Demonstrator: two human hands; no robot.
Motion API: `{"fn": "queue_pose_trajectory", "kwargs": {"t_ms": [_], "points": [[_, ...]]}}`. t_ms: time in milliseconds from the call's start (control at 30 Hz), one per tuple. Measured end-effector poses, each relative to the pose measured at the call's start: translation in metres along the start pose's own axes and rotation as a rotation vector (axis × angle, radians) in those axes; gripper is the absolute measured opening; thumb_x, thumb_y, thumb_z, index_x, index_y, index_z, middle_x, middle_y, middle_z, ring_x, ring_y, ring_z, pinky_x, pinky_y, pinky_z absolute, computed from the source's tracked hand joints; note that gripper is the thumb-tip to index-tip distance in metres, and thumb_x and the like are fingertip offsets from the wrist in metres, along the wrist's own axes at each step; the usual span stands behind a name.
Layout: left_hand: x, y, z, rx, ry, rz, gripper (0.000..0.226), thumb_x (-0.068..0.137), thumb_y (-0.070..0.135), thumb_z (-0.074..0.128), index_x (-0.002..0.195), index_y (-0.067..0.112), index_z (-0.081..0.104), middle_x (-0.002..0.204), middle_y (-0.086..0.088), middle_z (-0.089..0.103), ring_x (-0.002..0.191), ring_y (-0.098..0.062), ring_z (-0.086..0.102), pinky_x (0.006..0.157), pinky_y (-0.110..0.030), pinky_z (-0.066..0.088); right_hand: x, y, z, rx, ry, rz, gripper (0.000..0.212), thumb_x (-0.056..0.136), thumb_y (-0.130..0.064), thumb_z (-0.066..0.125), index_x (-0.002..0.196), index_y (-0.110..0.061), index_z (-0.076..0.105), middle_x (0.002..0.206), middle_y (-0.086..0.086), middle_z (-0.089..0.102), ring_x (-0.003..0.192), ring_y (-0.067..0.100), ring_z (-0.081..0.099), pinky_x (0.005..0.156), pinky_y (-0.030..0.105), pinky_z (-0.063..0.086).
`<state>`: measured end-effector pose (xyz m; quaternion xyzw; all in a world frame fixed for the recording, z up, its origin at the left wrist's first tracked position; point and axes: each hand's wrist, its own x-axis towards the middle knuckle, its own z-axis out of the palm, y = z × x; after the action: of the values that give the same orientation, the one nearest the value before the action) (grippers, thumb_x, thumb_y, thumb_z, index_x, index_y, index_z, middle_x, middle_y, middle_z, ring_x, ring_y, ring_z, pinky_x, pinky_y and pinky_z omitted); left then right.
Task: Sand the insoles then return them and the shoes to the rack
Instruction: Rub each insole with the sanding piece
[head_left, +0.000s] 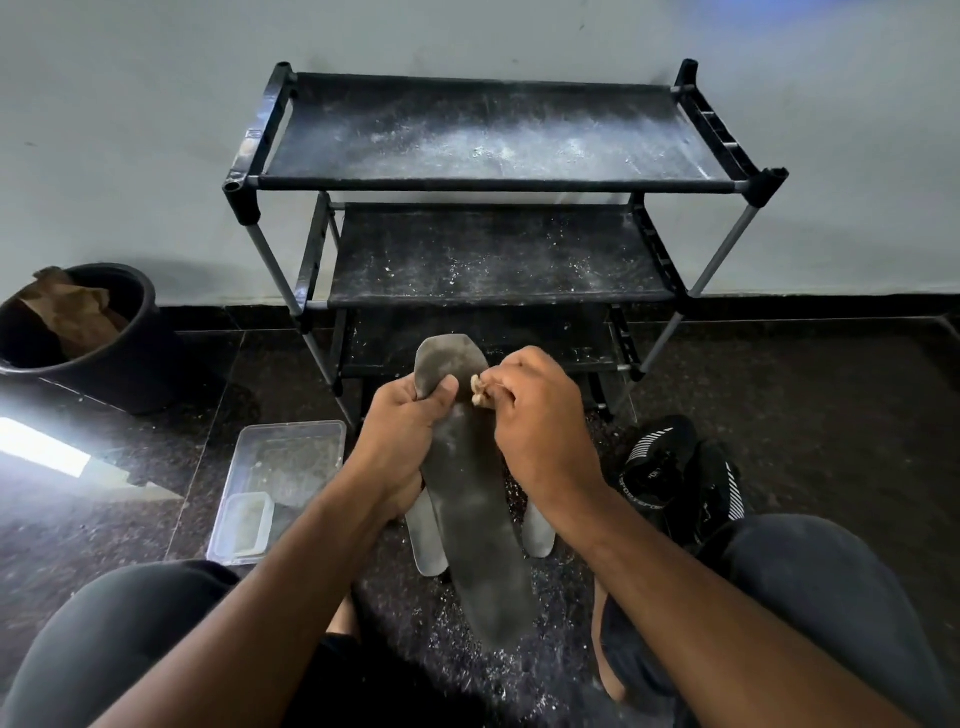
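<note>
Right hand (540, 415): fingers curled, pinching a crumpled scrap of sandpaper (479, 391) against the dark insole (467, 499); left hand (402, 431) clamped on the insole's edge near the toe, held above the floor before the rack (498, 182). Short strokes near the supporting thumb should prevent buckling. Shoes (675, 473) sit at right.

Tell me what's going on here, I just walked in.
A person sits on the floor in front of a dusty black rack, sanding an insole. The left hand grips the insole near its toe, while the right hand pinches a small crumpled piece of sandpaper against its edge. Two more insoles lie on the floor underneath, black shoes sit to the right, and the rack's visible shelves hold nothing but dust.
</note>
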<state>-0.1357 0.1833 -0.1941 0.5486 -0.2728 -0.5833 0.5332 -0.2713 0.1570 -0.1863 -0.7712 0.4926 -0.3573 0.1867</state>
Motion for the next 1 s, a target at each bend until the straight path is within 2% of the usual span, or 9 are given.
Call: {"fn": "queue_pose_trajectory", "kwargs": {"t_ms": [133, 200, 333, 400, 467, 700, 767, 867, 1000], "points": [[0.001, 0.001, 0.001, -0.107, -0.041, -0.041, 0.030, 0.109, 0.014, 0.049, 0.095, 0.003, 0.073, 0.088, -0.016, 0.075, 0.080, -0.023, 0.074, 0.079, -0.035, 0.061, -0.006, -0.002, 0.006, -0.083, -0.042, -0.068, 0.015, 0.087, 0.007, 0.063, 0.089, -0.004, 0.073, 0.089, 0.002, 0.058, 0.087, 0.014, 0.050, 0.075, 0.017, 0.042], [0.000, 0.000, 0.001, -0.171, -0.056, -0.079, 0.035, 0.109, 0.015, 0.048, 0.087, 0.005, 0.074, 0.081, -0.012, 0.074, 0.074, -0.018, 0.072, 0.071, -0.028, 0.060, -0.012, -0.008, 0.011, -0.055, -0.083, -0.121, 0.015, 0.088, 0.006, 0.060, 0.087, -0.003, 0.072, 0.086, 0.003, 0.058, 0.087, 0.015, 0.049, 0.079, 0.021, 0.044], [0.003, 0.004, -0.004, -0.360, -0.078, -0.137, 0.030, 0.110, 0.013, 0.046, 0.118, -0.009, 0.065, 0.108, -0.022, 0.076, 0.100, -0.026, 0.076, 0.089, -0.030, 0.061, -0.019, -0.015, 0.017, 0.025, -0.172, -0.192, 0.015, 0.090, 0.005, 0.059, 0.089, -0.001, 0.073, 0.087, 0.004, 0.059, 0.093, 0.014, 0.050, 0.098, 0.028, 0.045], [0.004, 0.006, -0.004, -0.373, -0.065, -0.148, 0.028, 0.108, 0.014, 0.049, 0.114, -0.008, 0.065, 0.093, -0.018, 0.076, 0.082, -0.021, 0.076, 0.075, -0.027, 0.062, -0.013, -0.008, 0.012, -0.003, -0.098, -0.159, 0.013, 0.093, -0.001, 0.060, 0.086, -0.003, 0.071, 0.087, 0.001, 0.057, 0.089, 0.012, 0.047, 0.091, 0.028, 0.047], [0.004, 0.005, -0.002, -0.366, -0.055, -0.160, 0.027, 0.108, 0.014, 0.051, 0.116, -0.008, 0.065, 0.094, -0.019, 0.075, 0.083, -0.024, 0.076, 0.071, -0.029, 0.062, -0.007, -0.002, 0.009, -0.048, -0.030, -0.143, 0.013, 0.093, -0.003, 0.061, 0.085, -0.003, 0.070, 0.088, 0.000, 0.056, 0.087, 0.013, 0.047, 0.081, 0.028, 0.047], [0.007, 0.005, -0.010, -0.355, -0.088, -0.199, 0.041, 0.110, 0.020, 0.046, 0.132, -0.012, 0.059, 0.134, -0.025, 0.066, 0.125, -0.032, 0.067, 0.104, -0.034, 0.055, -0.024, -0.022, 0.020, 0.144, -0.164, -0.206, 0.016, 0.090, 0.002, 0.058, 0.088, 0.000, 0.073, 0.089, 0.005, 0.062, 0.087, 0.014, 0.054, 0.084, 0.018, 0.045], [0.008, 0.004, -0.009, -0.367, -0.103, -0.189, 0.036, 0.108, 0.016, 0.049, 0.125, -0.012, 0.062, 0.128, -0.025, 0.066, 0.113, -0.029, 0.070, 0.102, -0.034, 0.057, -0.016, -0.013, 0.015, 0.084, -0.083, -0.199, 0.014, 0.093, -0.001, 0.059, 0.090, -0.001, 0.073, 0.089, 0.003, 0.061, 0.087, 0.015, 0.053, 0.087, 0.024, 0.047], [0.009, 0.002, -0.004, -0.331, -0.091, -0.187, 0.028, 0.109, 0.013, 0.047, 0.110, -0.007, 0.066, 0.097, -0.020, 0.074, 0.085, -0.021, 0.075, 0.080, -0.029, 0.061, -0.012, -0.009, 0.011, 0.025, -0.014, -0.156, 0.019, 0.096, -0.007, 0.054, 0.088, -0.002, 0.070, 0.088, 0.002, 0.058, 0.087, 0.014, 0.050, 0.082, 0.030, 0.047], [0.007, 0.006, -0.007, -0.270, -0.086, -0.182, 0.041, 0.111, 0.019, 0.043, 0.132, -0.011, 0.059, 0.132, -0.025, 0.067, 0.124, -0.032, 0.067, 0.111, -0.038, 0.050, -0.028, -0.026, 0.021, 0.164, -0.167, -0.168, 0.014, 0.091, 0.002, 0.059, 0.088, -0.001, 0.072, 0.088, 0.004, 0.060, 0.086, 0.016, 0.056, 0.077, 0.033, 0.051]]}}
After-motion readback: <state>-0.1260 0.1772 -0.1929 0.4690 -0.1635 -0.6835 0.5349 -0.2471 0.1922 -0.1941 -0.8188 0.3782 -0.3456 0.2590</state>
